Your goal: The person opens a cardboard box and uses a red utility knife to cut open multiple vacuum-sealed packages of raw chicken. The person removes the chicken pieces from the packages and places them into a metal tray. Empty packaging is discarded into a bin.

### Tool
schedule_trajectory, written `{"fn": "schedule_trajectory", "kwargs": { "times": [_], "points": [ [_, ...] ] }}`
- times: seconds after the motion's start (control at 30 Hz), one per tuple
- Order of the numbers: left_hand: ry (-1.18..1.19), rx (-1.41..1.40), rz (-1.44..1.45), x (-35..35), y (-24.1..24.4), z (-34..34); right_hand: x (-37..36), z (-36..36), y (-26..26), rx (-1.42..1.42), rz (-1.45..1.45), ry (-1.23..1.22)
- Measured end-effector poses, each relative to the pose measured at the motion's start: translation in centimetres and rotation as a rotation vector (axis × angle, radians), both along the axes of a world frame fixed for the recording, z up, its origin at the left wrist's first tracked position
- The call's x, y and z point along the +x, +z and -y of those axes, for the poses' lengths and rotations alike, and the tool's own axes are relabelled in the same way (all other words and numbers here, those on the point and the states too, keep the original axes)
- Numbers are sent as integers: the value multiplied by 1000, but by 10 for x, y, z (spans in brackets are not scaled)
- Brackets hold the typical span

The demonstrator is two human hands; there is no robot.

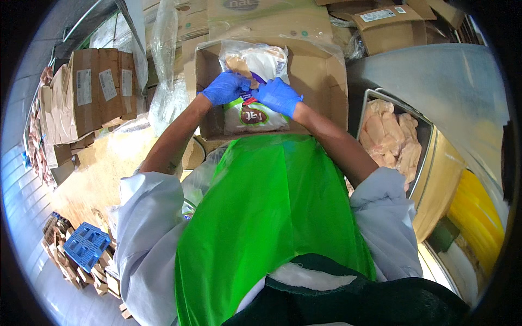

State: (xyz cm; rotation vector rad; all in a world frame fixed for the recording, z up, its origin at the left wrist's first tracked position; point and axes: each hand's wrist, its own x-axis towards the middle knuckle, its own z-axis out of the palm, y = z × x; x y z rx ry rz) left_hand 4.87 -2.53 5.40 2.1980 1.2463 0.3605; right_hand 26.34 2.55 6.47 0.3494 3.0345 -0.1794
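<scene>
A printed plastic bag of pale meat [267,61] lies in the left part of an open cardboard box [322,81]. My left hand [226,87], in a blue glove, grips the film near the bag's left middle. My right hand [278,97], gloved alike, has its fingers bent onto the bag's middle, close to the left fingertips. Between the hands shows a small red strip [249,101]; whether it is print or a separate piece I cannot tell. Both hands cover part of the bag.
On the right, a metal-rimmed tray [428,150] holds raw poultry pieces [383,130] beside a curved metal surface [428,67]. Cardboard boxes [102,89] stand at left, with clear plastic film [165,73] nearby. Another box [389,30] is behind. A blue pallet [86,245] lies lower left.
</scene>
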Motion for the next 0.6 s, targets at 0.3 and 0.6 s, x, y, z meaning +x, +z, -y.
{"fn": "schedule_trajectory", "kwargs": {
  "times": [0.3,0.6],
  "points": [
    [98,154,91,4,11,25,-1,-28,13,97,-63,132],
    [114,181,169,25,48,38,72,-114,60,385,-3,-160]
  ]
}}
